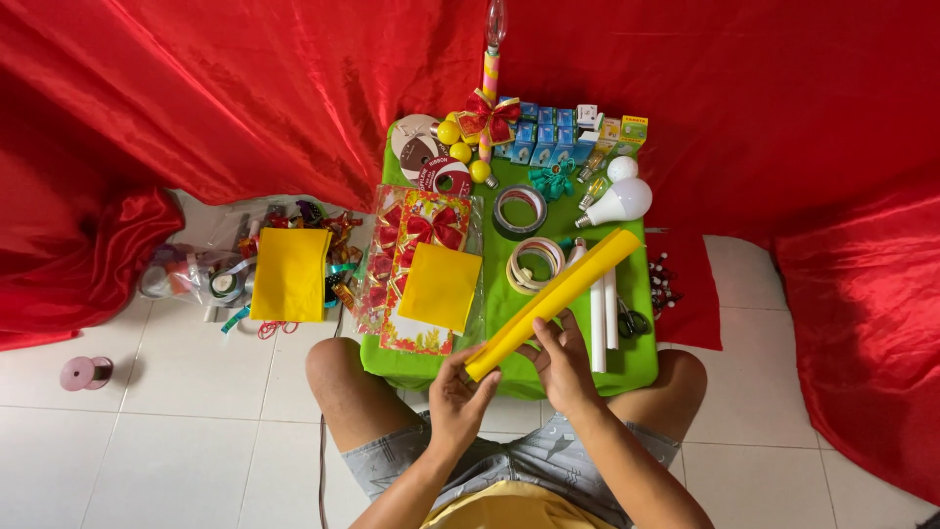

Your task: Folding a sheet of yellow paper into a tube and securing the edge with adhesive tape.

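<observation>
- Yellow paper roll (553, 302): one, long, tightly rolled, lying diagonally over the green table's (509, 377) near edge.
- Left hand (458, 399): clamped on its lower end.
- Right hand (565, 362): fingers closed around its middle.
- White tubes (597, 323): two.
- Tape rings (519, 210): two.

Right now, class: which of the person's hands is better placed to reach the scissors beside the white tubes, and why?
Probably the right hand. It grips the yellow roll close to the white tubes, with the scissors just beyond them on that side. The left hand holds the roll's near end, farther away.
</observation>
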